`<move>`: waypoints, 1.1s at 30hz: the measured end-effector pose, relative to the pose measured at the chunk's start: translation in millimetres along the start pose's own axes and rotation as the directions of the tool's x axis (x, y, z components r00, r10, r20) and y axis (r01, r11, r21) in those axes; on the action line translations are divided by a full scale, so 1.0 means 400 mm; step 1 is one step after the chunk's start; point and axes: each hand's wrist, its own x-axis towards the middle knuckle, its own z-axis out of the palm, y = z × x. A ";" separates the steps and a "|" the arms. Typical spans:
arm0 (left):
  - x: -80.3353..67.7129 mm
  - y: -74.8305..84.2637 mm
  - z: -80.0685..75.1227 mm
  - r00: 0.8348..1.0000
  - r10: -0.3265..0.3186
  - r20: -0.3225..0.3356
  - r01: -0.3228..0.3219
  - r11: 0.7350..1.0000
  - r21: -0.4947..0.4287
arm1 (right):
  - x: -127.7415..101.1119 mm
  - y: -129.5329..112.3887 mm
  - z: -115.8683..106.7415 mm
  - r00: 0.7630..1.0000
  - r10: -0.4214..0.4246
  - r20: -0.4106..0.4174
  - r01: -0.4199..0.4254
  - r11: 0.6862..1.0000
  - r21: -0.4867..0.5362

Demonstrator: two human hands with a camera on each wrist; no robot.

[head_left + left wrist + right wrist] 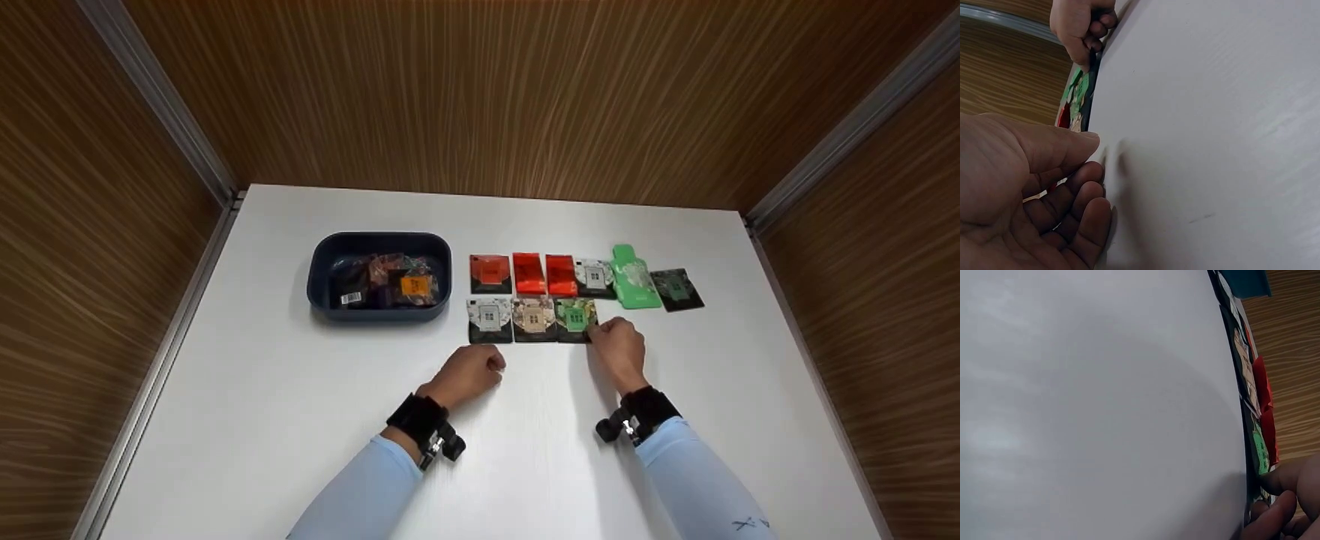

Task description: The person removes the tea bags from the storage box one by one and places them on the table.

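Observation:
My right hand [619, 348] pinches the lower right corner of a flat square packet with a green label [576, 319], thumb on top in the right wrist view. That packet lies at the right end of a front row, beside a beige-labelled packet [535, 321] and a white-labelled packet [490, 321]. My left hand [466, 370] is over the table just in front of the white-labelled packet. Its fingers are loosely curled and hold nothing, as the left wrist view [1067, 197] shows.
Behind is a row with an orange-labelled packet [490, 274], red packets [529, 273], a black-and-white packet [595, 277], a green bottle-shaped packet [634, 279] and a tilted dark packet [677, 289]. A navy tray [319, 281] at left holds several packets. Wood-grain panels [480, 97] enclose the table.

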 end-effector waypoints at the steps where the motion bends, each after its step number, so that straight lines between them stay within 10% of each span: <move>1: -0.001 0.001 -0.001 1.000 -0.004 0.002 0.004 1.000 -0.001 | 0.001 0.001 0.000 1.000 -0.002 0.003 0.002 1.000 -0.001; 33: 0.001 -0.004 0.002 0.999 0.022 -0.030 -0.022 1.000 -0.001 | -0.006 -0.020 0.006 0.985 -0.084 0.154 0.101 0.990 -0.104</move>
